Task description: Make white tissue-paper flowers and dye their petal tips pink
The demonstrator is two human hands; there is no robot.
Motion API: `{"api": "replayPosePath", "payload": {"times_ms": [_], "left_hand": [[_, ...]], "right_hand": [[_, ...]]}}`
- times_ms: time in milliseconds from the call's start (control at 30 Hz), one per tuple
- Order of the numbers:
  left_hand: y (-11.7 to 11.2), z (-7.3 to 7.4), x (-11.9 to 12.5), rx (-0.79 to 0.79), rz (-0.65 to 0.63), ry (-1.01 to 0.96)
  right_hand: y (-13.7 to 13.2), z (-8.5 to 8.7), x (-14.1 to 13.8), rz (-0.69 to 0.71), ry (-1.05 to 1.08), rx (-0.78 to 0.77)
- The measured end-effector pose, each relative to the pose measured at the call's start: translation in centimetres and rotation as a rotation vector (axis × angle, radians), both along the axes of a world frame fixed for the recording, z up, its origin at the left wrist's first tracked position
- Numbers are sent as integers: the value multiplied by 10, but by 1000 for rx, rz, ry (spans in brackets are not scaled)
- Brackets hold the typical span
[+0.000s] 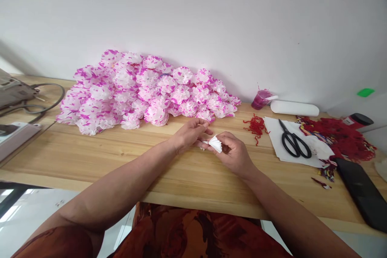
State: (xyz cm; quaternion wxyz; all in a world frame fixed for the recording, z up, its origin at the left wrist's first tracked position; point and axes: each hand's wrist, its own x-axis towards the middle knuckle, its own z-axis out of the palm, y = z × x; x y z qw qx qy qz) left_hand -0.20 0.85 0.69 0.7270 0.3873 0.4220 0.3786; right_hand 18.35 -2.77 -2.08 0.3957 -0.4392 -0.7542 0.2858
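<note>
Right hand (234, 151): grip pinches a small folded paper (215, 144), steadying it just above the surface (121, 157).
Left hand (192, 133): fingertips nip its folds (apparently spreading them).
Behind: paper flowers (145, 90) piled clear of the hands.

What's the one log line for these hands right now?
left hand: pinching folded white paper | right hand: holding it | behind: paper flower pile | scissors: untouched

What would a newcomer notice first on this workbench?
The pile of pink-and-white paper flowers against the wall, back left on the wooden bench. Next, mid-bench, the right hand holding a folded white paper, the left hand touching it. Black scissors lie on a white sheet at right.
</note>
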Motion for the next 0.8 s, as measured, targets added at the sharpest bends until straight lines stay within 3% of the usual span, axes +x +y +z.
{"api": "replayPosePath", "payload": {"times_ms": [267, 533, 800], "left_hand": [[2, -6, -1, -44, -84, -108], [1, -3, -1, -45, -141, -139], [3, -5, -1, 38, -96, -64]], "right_hand": [[2, 0, 1, -14, 100, -110], [4, -2, 1, -68, 236, -262], [5, -4, 4, -134, 250, -292]]}}
